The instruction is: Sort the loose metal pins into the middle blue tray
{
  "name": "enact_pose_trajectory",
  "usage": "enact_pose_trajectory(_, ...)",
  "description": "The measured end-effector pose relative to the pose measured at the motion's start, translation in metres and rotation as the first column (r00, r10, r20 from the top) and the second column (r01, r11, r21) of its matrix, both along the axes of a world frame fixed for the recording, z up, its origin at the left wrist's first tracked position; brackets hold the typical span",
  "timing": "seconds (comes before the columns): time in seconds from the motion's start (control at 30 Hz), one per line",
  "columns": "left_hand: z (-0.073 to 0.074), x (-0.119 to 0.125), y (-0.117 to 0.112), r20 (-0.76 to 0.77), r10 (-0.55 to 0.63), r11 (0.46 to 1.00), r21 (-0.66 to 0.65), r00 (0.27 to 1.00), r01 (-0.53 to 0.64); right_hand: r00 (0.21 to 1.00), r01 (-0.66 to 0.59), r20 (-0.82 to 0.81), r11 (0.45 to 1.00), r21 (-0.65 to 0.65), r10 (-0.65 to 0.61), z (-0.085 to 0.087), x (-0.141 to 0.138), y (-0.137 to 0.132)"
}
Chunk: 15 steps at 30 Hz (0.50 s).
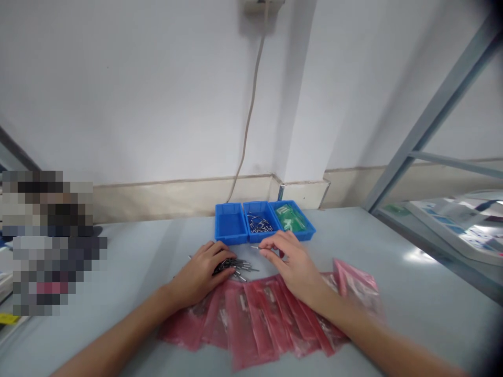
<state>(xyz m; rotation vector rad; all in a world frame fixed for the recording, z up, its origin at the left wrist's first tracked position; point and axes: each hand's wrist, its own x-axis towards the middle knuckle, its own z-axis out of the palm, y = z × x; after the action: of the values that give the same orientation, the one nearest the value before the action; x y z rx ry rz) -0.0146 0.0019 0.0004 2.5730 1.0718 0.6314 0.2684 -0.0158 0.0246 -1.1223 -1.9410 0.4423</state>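
My left hand (206, 267) curls around a pile of thin dark and silver metal pins (241, 267) on the table, with pins showing between thumb and fingers. Above the table, to the right of the pile, my right hand (293, 262) pinches one thin metal pin (255, 247) that points left; its fingers are closed. Several pink plastic bags (251, 324) lie fanned out and overlapping in front of me, some with small pieces inside. My right forearm passes over the bags at the right.
Three blue trays stand side by side at the back: a bare left tray (230, 222), a middle tray (257, 206) with metal pins, and a right tray (310, 230) with green-and-white packets. Behind are a wall (176, 104) and hanging cable (251, 104). A metal frame (416, 141) slants at right.
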Motion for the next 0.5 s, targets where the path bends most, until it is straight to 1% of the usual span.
enact_pose_trajectory(0.17, 0.0002, 0.0, 0.0, 0.004, -0.001, 1.0, 0.011, 1.0, 0.001, 1.0, -0.006, 0.017, 1.0, -0.008, 0.006, -0.0001, -0.0004, -0.0008)
enact_pose_trajectory(0.27, 0.0003, 0.0009, 0.0004, 0.004, 0.001, 1.0, 0.008, 1.0, -0.001, 1.0, -0.018, -0.019, 0.999, -0.039, 0.018, -0.0002, -0.001, -0.0024)
enact_pose_trajectory(0.37, -0.0005, 0.0011, 0.001, 0.0, 0.0, 1.0, 0.004, 1.0, 0.0, 0.994, -0.036, -0.104, 0.99, -0.136, 0.022, 0.0007, -0.002, -0.0037)
enact_pose_trajectory(0.5, -0.0017, 0.0004, 0.0015, -0.007, 0.004, 1.0, 0.007, 1.0, -0.004, 0.971, -0.103, -0.237, 0.957, -0.271, 0.038, -0.0003, -0.003, -0.0015)
